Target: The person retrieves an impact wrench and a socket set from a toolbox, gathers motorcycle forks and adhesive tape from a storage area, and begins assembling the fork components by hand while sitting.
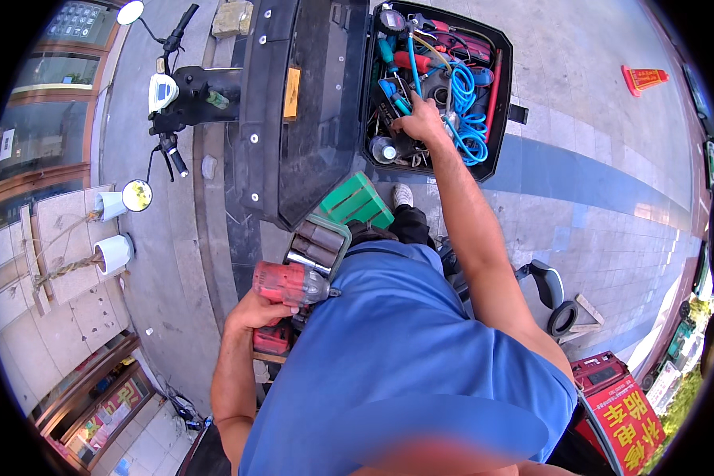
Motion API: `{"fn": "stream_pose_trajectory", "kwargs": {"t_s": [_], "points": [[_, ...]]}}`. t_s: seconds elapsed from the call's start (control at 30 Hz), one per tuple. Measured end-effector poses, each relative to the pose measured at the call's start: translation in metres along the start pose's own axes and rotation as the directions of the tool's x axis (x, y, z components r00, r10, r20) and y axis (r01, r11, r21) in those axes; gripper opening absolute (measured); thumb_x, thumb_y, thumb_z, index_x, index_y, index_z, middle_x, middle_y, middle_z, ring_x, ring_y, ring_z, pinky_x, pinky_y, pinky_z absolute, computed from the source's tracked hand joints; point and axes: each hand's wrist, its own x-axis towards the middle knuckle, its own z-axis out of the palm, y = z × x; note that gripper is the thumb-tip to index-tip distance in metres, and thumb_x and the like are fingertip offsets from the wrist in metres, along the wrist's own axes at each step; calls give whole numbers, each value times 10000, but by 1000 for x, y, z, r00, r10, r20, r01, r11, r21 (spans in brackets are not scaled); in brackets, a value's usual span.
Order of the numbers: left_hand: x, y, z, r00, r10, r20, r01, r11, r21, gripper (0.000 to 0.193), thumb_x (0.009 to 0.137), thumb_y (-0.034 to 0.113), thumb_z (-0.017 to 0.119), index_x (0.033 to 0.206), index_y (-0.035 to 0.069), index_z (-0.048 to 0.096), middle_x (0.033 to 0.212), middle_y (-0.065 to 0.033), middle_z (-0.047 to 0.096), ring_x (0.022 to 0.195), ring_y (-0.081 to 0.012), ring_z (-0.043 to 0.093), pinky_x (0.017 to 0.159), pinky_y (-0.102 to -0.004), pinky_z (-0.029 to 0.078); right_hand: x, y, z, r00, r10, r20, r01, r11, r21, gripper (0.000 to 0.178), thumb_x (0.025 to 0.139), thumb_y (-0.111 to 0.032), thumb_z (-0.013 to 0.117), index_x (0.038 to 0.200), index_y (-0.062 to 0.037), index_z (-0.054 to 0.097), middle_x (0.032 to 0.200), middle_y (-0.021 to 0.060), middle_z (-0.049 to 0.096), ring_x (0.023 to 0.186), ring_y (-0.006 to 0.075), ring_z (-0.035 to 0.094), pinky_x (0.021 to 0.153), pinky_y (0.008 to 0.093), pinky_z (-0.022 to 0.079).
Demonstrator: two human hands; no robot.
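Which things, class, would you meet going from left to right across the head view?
Lower white planter, red power tool, right hand, black tyre, orange-red traffic cone.

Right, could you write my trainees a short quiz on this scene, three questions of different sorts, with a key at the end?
1. Which hand holds the red power tool?

2. What colour is the coiled hose among the tools in the open case?
(a) yellow
(b) blue
(c) white

3. True or false: the right hand reaches into the open case.

Key:
1. The left hand.
2. (b) blue.
3. True; its fingers are down among the tools, though what they touch is hard to make out.
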Motion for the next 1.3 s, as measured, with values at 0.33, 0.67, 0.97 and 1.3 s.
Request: {"fn": "stream_pose_trajectory", "kwargs": {"t_s": [0.33, 0.67, 0.97, 1.3], "points": [[-11, 0, 8, 993, -57, -101, 52, 997, -57, 425, 701, 16, 805, 1093, 44, 644, 942, 14, 666, 873, -97, 589, 780, -294, 489, -10, -3, 28, 995, 3, -96, -26, 972, -233, 871, 656, -324, 790, 1436, -120, 462, 1291, 293, 495, 1207, 443, 512, 1014, 461, 452], [-12, -11, 4, 993, -57, -99, 49, 996, -76, 433, 698, 13, 794, 1103, 34, 642, 986, -3, 666, 902, -113, 589, 796, -302, 491, 18, -1, 63, 852, -304, -426, 106, 897, -429, 850, 665, -204, 774, 1416, -20, 421, 1151, 215, 509, 1055, 376, 512, 908, 451, 453], [-8, -10, -2, 994, -105, -30, 104, 994, -40, 400, 706, 18, 787, 1080, 43, 649, 935, 9, 667, 859, -101, 589, 781, -288, 488, -27, 18, 51, 815, -380, -438, 301, 923, -240, 835, 706, -260, 828, 1407, -29, 435, 1314, 211, 481, 1194, 388, 481, 994, 470, 429], [-7, -6, 3, 993, -98, -66, 95, 994, -51, 414, 695, 6, 782, 1084, 41, 646, 964, 7, 666, 880, -95, 584, 769, -292, 488, -26, 19, 17, 840, -446, -309, 366, 886, -284, 432, 757, -167, 730, 1149, -69, 579, 1062, 158, 610, 924, 364, 645, 753, 477, 544]]}}
